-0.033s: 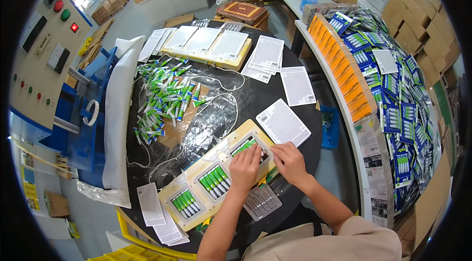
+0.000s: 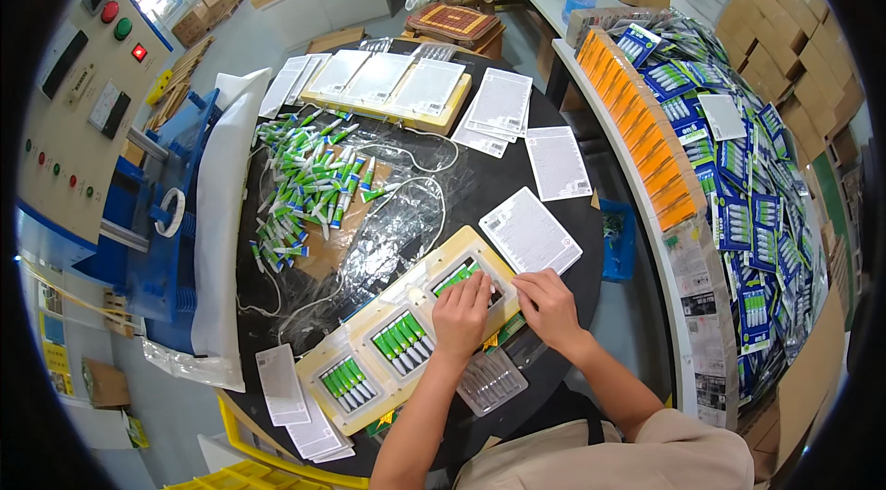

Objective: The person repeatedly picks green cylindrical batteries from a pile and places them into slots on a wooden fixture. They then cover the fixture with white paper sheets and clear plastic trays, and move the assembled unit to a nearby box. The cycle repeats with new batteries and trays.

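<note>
A yellow mould tray lies slanted on the black round table in front of me, with three recesses holding clear blister packs. Rows of small green-and-white tubes fill the left and middle recesses. In the right recess, my left hand has its fingers pressed together over green tubes, and partly hides them. At that recess's right end, my right hand is closed in a pinch; its fingertips cover whatever they hold. A spare clear blister lies just below my left wrist.
Loose tubes are heaped beyond the tray, beside crumpled clear film. White printed cards lie around the table; a second yellow tray stands at the back. A blue press borders the left. Packed blister cards fill a bin at right.
</note>
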Available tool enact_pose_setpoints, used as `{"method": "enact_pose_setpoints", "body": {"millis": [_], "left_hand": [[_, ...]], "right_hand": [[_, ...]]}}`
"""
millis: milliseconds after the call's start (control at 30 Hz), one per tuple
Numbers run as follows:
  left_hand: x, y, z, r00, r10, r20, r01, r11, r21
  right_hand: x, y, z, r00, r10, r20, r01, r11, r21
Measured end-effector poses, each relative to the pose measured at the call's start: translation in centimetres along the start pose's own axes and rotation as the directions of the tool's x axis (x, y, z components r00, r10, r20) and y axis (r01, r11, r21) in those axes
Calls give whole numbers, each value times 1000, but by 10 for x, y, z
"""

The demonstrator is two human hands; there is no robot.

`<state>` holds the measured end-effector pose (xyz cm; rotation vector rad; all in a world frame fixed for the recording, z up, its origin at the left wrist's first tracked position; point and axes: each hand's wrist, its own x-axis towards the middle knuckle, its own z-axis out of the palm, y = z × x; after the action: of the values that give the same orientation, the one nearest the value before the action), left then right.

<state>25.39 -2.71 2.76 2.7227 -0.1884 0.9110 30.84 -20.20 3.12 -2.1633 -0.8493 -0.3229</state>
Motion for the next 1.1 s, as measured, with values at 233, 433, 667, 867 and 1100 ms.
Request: {"method": "enact_pose_setpoints", "body": {"millis": [233,433,667,867,1100], "left_hand": [[-10,5,18,998,-63,28,62,998,8],[-12,11,7,983,-110,146,112,994,-5],[-30,16,-36,961,-172,217,180,984,-16],[-154,-43,-152,836,-539,-105,548,808,216],[-292,-166,-277,499,-847,183,769,530,357]], "right_hand": [[-16,21,-24,993,104,-52,-106,993,-44],[5,44,-43,983,41,179,13,956,-292],[2,80,-37,834,7,552,343,777,-528],[-3,98,-47,779,-141,611,520,691,-503],[24,27,-92,951,-247,184,294,908,-299]]}}
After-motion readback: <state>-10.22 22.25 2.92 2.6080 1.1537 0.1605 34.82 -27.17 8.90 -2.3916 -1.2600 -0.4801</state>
